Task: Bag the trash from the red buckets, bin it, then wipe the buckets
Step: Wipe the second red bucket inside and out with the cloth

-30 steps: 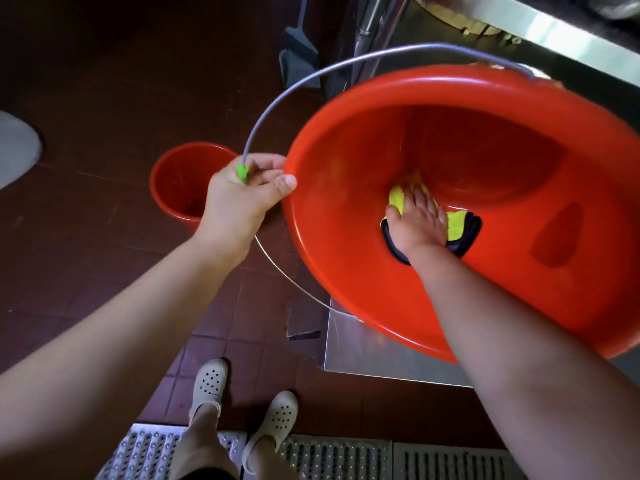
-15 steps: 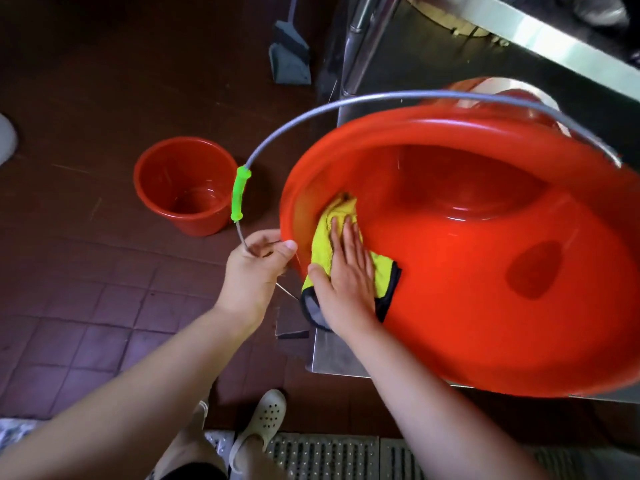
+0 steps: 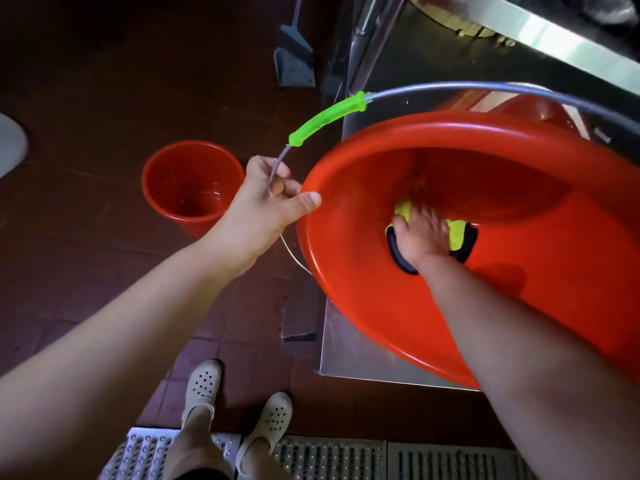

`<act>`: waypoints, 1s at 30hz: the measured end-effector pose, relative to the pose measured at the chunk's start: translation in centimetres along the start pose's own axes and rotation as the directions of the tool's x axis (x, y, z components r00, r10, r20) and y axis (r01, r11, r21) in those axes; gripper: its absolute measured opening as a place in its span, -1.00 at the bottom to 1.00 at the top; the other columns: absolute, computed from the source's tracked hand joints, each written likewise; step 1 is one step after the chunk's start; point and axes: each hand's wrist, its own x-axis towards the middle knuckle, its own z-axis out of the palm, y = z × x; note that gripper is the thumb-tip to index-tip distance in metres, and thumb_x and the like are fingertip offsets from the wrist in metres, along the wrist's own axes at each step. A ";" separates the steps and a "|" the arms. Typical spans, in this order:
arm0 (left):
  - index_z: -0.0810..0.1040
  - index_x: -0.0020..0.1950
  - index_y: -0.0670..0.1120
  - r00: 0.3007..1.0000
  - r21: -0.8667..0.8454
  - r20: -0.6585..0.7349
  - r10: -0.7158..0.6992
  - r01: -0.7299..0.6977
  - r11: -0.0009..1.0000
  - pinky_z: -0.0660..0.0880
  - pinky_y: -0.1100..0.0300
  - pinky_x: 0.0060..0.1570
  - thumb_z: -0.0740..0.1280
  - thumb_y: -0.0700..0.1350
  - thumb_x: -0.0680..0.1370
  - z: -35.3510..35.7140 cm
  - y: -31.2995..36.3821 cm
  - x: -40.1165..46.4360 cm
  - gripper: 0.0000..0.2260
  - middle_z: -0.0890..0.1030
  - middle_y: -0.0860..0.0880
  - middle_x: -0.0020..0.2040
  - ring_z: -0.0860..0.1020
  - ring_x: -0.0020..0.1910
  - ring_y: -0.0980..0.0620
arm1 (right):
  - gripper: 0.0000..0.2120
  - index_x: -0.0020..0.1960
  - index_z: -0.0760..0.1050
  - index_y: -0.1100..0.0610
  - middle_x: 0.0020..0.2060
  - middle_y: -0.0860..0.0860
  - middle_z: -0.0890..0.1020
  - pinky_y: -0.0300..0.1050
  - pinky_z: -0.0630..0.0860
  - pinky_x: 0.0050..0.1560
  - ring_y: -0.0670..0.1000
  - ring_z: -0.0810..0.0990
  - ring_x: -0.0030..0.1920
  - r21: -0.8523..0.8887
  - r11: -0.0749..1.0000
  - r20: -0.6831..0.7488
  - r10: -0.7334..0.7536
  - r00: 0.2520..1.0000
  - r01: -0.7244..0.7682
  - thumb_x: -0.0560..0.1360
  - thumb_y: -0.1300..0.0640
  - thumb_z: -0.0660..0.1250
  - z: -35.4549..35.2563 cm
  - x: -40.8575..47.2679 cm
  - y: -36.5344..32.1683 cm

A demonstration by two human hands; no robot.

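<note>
A large red bucket [image 3: 519,289] is tilted toward me over a steel ledge, mouth facing me. My left hand [image 3: 266,206] grips its wire bail handle just below the green grip [image 3: 327,119], beside the rim. My right hand [image 3: 424,233] is deep inside the bucket, pressing a yellow cloth with black edging [image 3: 460,237] against the inner wall near the bottom. A smaller red bucket [image 3: 192,185] stands upright on the floor to the left, with nothing visible inside.
A steel ledge [image 3: 349,351] and table leg [image 3: 367,39] lie under and behind the big bucket. A grey dustpan [image 3: 294,60] leans at the back. Dark red floor tiles spread left. Metal drain grates [image 3: 346,459] run by my feet. Another red container [image 3: 530,110] shows behind the rim.
My right hand slid the cloth from the bucket's near left rim down toward the bottom. The handle swung so the green grip now sits above my left hand.
</note>
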 end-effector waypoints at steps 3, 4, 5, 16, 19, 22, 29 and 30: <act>0.26 0.10 0.01 0.997 -0.064 -0.077 -0.017 0.012 0.998 0.54 0.30 -0.14 0.45 -0.30 0.37 -0.1 -1.3 0.0 -0.52 0.49 0.03 -0.14 0.57 -0.20 0.18 | -0.38 0.55 -0.02 0.04 0.54 0.00 0.05 -0.05 -0.07 0.47 0.01 0.02 0.52 -0.002 1.000 -0.012 -0.013 1.000 0.013 0.55 -0.05 0.08 0.0 0.0 -0.4; 0.24 0.14 0.01 0.995 -0.082 -0.084 -0.051 0.044 0.996 0.54 0.30 -0.14 0.44 -0.34 0.38 0.2 -2.4 -0.4 -0.48 0.47 0.02 -0.07 0.56 -0.17 0.22 | -0.38 0.55 -0.03 0.02 0.54 -0.01 0.04 -0.05 -0.08 0.48 -0.02 0.00 0.52 0.000 1.000 -0.010 -0.008 1.000 0.008 0.54 -0.04 0.08 -0.1 -0.1 -0.8; 0.21 0.18 0.00 0.993 -0.065 -0.072 -0.090 0.086 0.994 0.53 0.29 -0.11 0.44 -0.34 0.38 0.6 -3.7 -1.0 -0.44 0.45 0.04 0.01 0.55 -0.11 0.24 | -0.38 0.55 -0.03 0.02 0.54 -0.01 0.04 -0.04 -0.09 0.48 -0.03 -0.01 0.52 0.009 1.000 -0.007 0.002 1.000 -0.002 0.54 -0.03 0.08 -0.2 -0.3 -1.3; 0.36 0.06 -0.17 0.963 0.382 -0.181 0.200 -0.118 0.916 0.31 0.60 -0.17 0.37 -0.14 0.45 2.0 -6.1 -2.2 -0.72 0.42 0.19 -0.12 0.44 -0.13 0.52 | -0.23 0.49 -0.21 -0.13 0.50 -0.10 -0.16 -0.05 -0.14 0.50 -0.03 -0.13 0.53 0.246 0.913 -0.069 -0.319 0.945 0.326 0.36 -0.07 0.06 1.2 -14.4 -8.2; 0.28 -0.04 -0.15 0.958 0.467 -0.181 0.222 -0.115 0.877 0.32 0.55 -0.26 0.39 -0.20 0.49 2.0 -5.2 -2.0 -0.74 0.41 0.14 -0.20 0.44 -0.21 0.49 | -0.23 0.49 -0.14 -0.10 0.51 -0.07 -0.08 -0.08 -0.12 0.49 -0.05 -0.10 0.52 0.296 0.893 -0.079 -0.331 0.940 0.339 0.37 -0.01 0.14 0.7 -13.3 -7.7; 0.24 -0.09 -0.08 0.957 0.511 -0.165 0.240 -0.125 0.850 0.32 0.42 -0.31 0.39 -0.22 0.48 1.8 -3.7 -1.3 -0.71 0.42 0.13 -0.23 0.45 -0.27 0.41 | -0.30 0.52 0.08 0.07 0.53 0.06 0.09 -0.03 -0.03 0.48 0.06 0.03 0.52 0.273 0.926 -0.045 -0.258 0.965 0.260 0.42 0.01 0.17 0.6 -9.6 -7.0; 0.23 0.00 0.07 0.971 0.589 0.015 0.239 -0.202 0.783 0.43 0.18 -0.36 0.33 -0.13 0.44 1.3 0.7 0.7 -0.70 0.47 0.08 -0.21 0.52 -0.26 0.18 | -0.48 0.44 0.26 0.20 0.42 0.19 0.31 -0.02 0.10 0.39 0.15 0.24 0.42 0.024 0.999 0.021 -0.046 0.999 0.045 0.54 0.00 0.12 -0.2 -0.1 -2.1; 0.23 0.08 0.08 0.976 0.559 0.034 0.217 -0.199 0.805 0.45 0.24 -0.36 0.33 -0.13 0.43 1.3 0.8 1.0 -0.65 0.48 0.10 -0.18 0.53 -0.24 0.22 | -0.49 0.43 0.27 0.20 0.41 0.19 0.33 -0.01 0.11 0.40 0.15 0.25 0.42 -0.007 0.999 0.016 -0.035 0.999 0.035 0.54 -0.01 0.10 -0.2 0.6 -1.7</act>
